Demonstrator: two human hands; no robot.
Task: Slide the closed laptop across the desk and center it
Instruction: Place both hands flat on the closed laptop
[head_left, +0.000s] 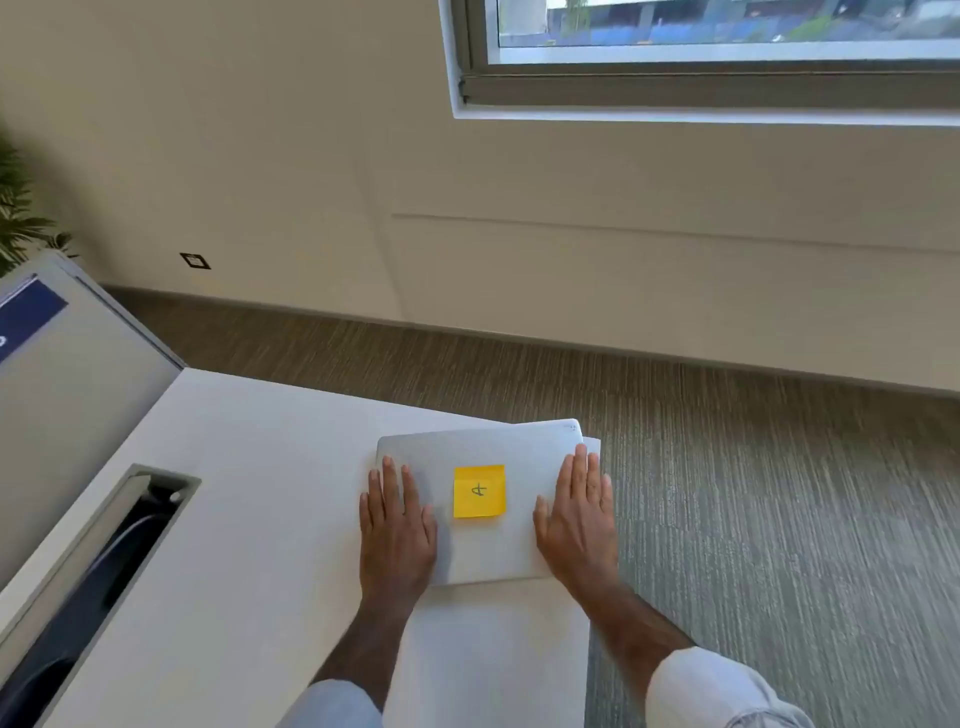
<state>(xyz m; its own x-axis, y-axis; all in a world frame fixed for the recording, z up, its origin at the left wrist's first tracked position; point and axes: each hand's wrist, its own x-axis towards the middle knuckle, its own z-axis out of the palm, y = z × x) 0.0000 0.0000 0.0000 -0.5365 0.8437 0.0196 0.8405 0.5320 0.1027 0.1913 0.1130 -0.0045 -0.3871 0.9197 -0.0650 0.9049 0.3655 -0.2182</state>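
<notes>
The closed silver laptop (483, 452) lies flat near the far right corner of the white desk (249, 519), its right edge almost at the desk's edge. A yellow sticky note (478, 491) with a handwritten mark sits in the middle of its lid. My left hand (397, 525) rests palm down on the lid's left side, fingers together and flat. My right hand (579, 514) lies palm down on the lid's right side, partly over the laptop's right edge. Neither hand grips anything.
A rectangular cable cutout (104, 566) with dark cables opens in the desk at the left. A grey partition (67, 374) stands at the far left, a plant (15, 208) behind it. Carpet floor (753, 493) lies beyond the desk's right and far edges.
</notes>
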